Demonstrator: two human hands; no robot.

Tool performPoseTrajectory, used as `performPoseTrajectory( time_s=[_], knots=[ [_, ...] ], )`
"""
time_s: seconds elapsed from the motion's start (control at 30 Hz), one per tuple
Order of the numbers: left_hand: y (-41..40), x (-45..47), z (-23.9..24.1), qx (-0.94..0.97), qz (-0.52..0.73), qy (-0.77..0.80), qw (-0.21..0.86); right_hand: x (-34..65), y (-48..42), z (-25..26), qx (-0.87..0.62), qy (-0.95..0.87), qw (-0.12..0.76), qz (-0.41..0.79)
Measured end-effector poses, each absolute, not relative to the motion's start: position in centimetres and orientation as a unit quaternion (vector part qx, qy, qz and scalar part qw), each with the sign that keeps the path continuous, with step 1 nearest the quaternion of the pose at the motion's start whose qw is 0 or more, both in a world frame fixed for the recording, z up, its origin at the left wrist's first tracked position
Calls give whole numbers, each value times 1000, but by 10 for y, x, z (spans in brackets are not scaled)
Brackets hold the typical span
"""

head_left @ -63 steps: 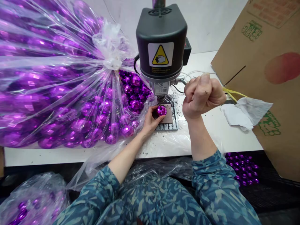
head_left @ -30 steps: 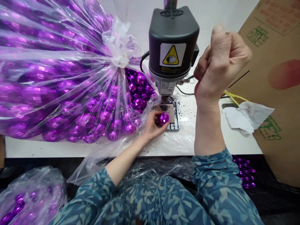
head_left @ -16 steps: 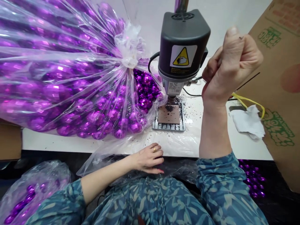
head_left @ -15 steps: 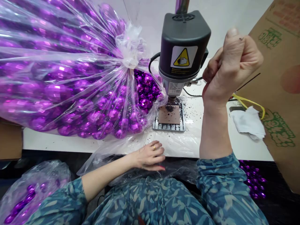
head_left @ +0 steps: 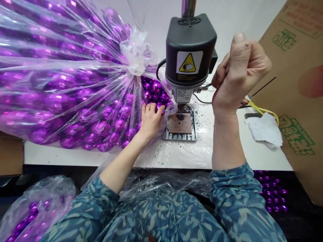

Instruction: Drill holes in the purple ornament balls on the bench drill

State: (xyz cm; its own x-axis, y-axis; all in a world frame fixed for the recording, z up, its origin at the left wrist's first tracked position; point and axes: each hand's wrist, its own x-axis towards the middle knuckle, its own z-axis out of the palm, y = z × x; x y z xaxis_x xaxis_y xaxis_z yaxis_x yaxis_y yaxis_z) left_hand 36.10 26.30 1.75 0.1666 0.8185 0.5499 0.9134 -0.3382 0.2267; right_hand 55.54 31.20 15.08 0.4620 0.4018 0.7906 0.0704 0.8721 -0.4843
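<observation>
My left hand (head_left: 150,120) reaches into the open mouth of a big clear plastic bag (head_left: 63,80) full of shiny purple faceted balls, its fingers curled over one ball (head_left: 159,107) at the edge of the pile. My right hand (head_left: 238,75) is raised in a fist around the lever of a small bench drill press (head_left: 189,57); the lever itself is mostly hidden in the fist. Under the drill head sits a small metal work plate (head_left: 180,125) with dark shavings on it and no ball.
A large cardboard box (head_left: 295,84) stands at the right, with a crumpled white cloth (head_left: 264,129) and yellow strap beside it. A second bag of purple balls (head_left: 30,208) lies at lower left, more balls (head_left: 271,193) below the table at right. Clear plastic covers my lap.
The left hand took a purple ball off the drill plate, dropped low to the lap, and has now come back up into the bag's mouth. The right fist rose and stays up.
</observation>
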Motion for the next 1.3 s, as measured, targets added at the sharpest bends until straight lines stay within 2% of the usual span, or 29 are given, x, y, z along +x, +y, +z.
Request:
performPoseTrajectory(
  time_s=[0.07,0.13,0.23,0.33,0.5,0.8,1.17,1.3],
  knots=[
    [244,370,15,-764,-397,-508,20,555,310,151,-235,-509,822,104],
    [224,383,7,-750,-464,-459,-105,554,307,151,-242,-508,820,107],
    [210,405,-17,-654,-505,-449,-341,553,305,151,-254,-505,818,110],
    [220,414,-41,-538,-531,-482,-444,552,306,150,-251,-498,823,106],
    [251,410,-53,-499,-564,-507,-420,552,304,149,-255,-499,822,102],
    [267,413,-56,-538,-537,-499,-416,551,302,150,-195,-499,837,112],
    [272,414,-60,-621,-516,-480,-341,550,300,148,-261,-514,814,61],
    [272,417,-59,-634,-497,-474,-354,551,299,147,-261,-509,817,80]
  ],
)
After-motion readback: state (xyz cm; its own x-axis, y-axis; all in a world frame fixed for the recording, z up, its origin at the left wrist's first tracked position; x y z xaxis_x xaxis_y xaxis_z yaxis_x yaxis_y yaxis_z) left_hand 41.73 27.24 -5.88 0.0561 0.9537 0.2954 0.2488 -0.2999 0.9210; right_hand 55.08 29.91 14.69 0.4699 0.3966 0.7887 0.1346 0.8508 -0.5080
